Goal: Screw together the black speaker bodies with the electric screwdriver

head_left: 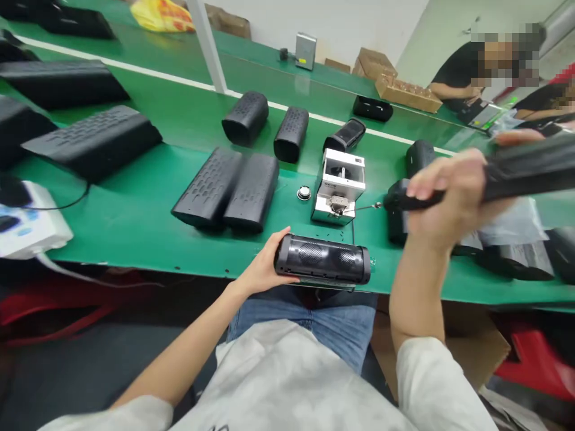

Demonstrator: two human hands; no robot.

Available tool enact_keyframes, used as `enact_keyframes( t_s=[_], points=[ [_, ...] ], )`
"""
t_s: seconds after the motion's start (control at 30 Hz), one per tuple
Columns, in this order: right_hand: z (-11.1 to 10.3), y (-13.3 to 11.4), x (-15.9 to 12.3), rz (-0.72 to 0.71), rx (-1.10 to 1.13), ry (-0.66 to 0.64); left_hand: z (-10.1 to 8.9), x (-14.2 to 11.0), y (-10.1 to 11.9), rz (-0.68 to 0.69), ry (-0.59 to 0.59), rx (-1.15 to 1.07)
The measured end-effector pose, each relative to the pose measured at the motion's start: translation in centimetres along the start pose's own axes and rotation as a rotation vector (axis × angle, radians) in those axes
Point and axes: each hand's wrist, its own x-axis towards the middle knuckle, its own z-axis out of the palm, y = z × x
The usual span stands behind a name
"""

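Note:
My left hand [265, 266] grips the left end of a black cylindrical speaker body [323, 260] lying across the front edge of the green table, above my lap. My right hand [449, 200] is raised to the right and closed around a black electric screwdriver [507, 173]. The screwdriver's thin bit [366, 208] points left toward a small white screw feeder box [338, 185]. A small round silver part [304, 193] lies just left of the box.
Several black speaker shells lie on the green table [135, 215], a pair of them [229, 191] at the centre. A white device [27, 221] sits at the left edge. Other people work at the far right behind cardboard boxes [406, 93]. A white post [209, 45] rises at the back.

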Motion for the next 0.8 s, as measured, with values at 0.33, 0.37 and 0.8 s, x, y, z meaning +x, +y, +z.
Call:
enact_keyframes(
  t_s=[0.33,0.37,0.8],
  points=[
    [0.7,7.5,4.7,-0.281,-0.549,-0.528,-0.2,0.1,-0.5,0.05,-0.072,-0.081],
    [0.7,7.5,4.5,-0.275,-0.564,-0.531,-0.3,0.2,-0.5,0.05,-0.073,-0.079],
    [1.2,9.1,4.0,-0.398,-0.637,-0.413,0.1,0.0,-0.2,0.114,-0.053,-0.046]
  ],
)
